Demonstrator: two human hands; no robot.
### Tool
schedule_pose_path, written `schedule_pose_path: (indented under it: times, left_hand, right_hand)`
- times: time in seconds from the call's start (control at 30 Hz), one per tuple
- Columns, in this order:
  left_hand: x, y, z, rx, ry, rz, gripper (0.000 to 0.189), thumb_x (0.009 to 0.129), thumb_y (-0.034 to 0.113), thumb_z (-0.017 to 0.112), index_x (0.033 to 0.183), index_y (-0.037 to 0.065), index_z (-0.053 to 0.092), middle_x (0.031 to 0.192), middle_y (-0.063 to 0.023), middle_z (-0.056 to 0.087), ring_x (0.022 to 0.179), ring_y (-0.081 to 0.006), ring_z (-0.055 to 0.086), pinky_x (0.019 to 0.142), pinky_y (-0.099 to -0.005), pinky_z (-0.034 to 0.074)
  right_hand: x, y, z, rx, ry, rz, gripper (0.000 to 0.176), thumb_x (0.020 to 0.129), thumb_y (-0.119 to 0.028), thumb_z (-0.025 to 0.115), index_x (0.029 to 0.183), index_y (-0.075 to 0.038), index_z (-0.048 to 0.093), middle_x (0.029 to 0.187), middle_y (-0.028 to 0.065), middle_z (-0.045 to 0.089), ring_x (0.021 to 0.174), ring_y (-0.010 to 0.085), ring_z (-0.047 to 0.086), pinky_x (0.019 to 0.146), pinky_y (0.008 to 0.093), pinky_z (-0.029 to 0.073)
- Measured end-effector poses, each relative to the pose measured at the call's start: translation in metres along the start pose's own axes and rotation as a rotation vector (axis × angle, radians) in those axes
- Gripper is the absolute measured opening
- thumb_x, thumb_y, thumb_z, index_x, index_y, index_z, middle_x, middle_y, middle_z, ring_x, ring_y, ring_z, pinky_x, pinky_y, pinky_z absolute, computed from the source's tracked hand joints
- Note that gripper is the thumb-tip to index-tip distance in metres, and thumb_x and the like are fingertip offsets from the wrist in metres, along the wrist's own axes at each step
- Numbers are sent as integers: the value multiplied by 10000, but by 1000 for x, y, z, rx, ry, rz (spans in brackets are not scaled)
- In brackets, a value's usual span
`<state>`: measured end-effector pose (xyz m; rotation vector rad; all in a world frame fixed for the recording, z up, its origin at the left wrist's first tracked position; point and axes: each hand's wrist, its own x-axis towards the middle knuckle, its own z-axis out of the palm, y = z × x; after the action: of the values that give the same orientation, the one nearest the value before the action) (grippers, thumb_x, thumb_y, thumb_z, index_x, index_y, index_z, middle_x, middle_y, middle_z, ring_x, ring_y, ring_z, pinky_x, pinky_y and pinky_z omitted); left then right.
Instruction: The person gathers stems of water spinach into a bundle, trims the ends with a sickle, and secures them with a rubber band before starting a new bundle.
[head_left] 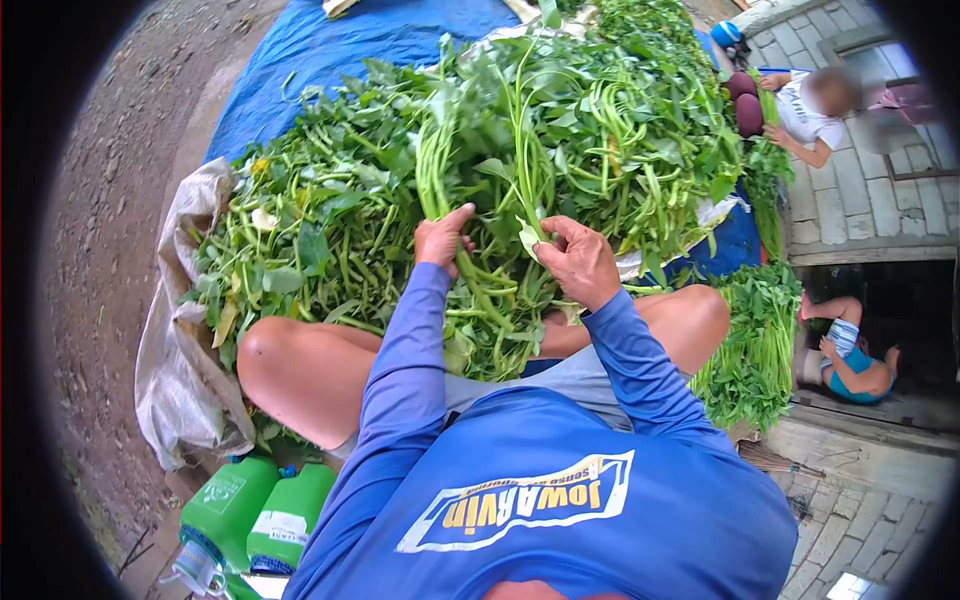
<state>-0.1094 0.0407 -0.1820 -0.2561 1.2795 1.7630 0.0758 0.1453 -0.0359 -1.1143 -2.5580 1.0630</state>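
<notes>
My left hand (443, 240) is closed around a bunch of long-stemmed leafy greens (436, 165), their stems upright above the fist and trailing below it. Just to the right, my right hand (582, 262) pinches a stalk of leafy greens (526, 165) between thumb and fingers, with a pale green leaf (528, 236) at the fingertips. Both hands are above my crossed legs, in front of a large heap of the same greens (370, 235). Loose leaves and stems lie between my knees.
A blue tarp (262, 85) lies under the heap, with a whitish sack (180, 340) at its left edge. Green jugs (230, 505) stand at lower left. Bundled greens (745, 345) lie at right. Two other people (812, 110) are on the right, one holding greens.
</notes>
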Motion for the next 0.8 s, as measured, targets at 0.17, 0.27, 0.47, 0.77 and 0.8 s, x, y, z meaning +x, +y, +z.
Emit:
schedule_pose_path:
  times: [0.17,0.27,0.47,0.77,0.8]
  left_hand:
    - [4,5,-5,-60,-23,-32,391,822,335,908,848,66,624,644,-5,516,472,-141,521,470,-323,530]
    - [1,5,-7,-97,-13,-53,434,820,386,909,885,62,627,684,-13,518,521,-139,538,487,-321,543]
    - [31,-43,-42,-210,-91,-199,704,777,672,833,1058,63,619,798,-71,596,645,-223,600,639,-459,576]
    - [34,-58,-42,-74,139,-176,457,816,320,904,1096,37,679,820,-105,637,648,-250,647,573,-391,567]
    - [32,-57,-39,-90,189,-119,397,836,289,879,1036,15,672,788,-108,628,636,-248,647,562,-395,567]
  right_hand:
    - [14,7,-20,-409,144,-115,288,850,-210,657,1081,-48,717,995,224,730,943,430,691,844,516,551]
    - [24,7,-2,-520,47,-117,414,859,-313,665,1197,-82,729,1058,229,738,985,425,698,891,480,553]
    - [31,25,89,-263,-459,-4,460,902,-373,637,1266,-107,735,1106,228,745,1059,390,709,968,450,542]
    - [17,32,125,-254,-435,-91,402,944,-341,596,1249,-119,732,1040,236,738,989,391,714,901,472,550]
    - [13,38,135,-229,-341,-193,366,949,-319,572,1197,-100,729,980,245,718,956,416,693,867,514,537]
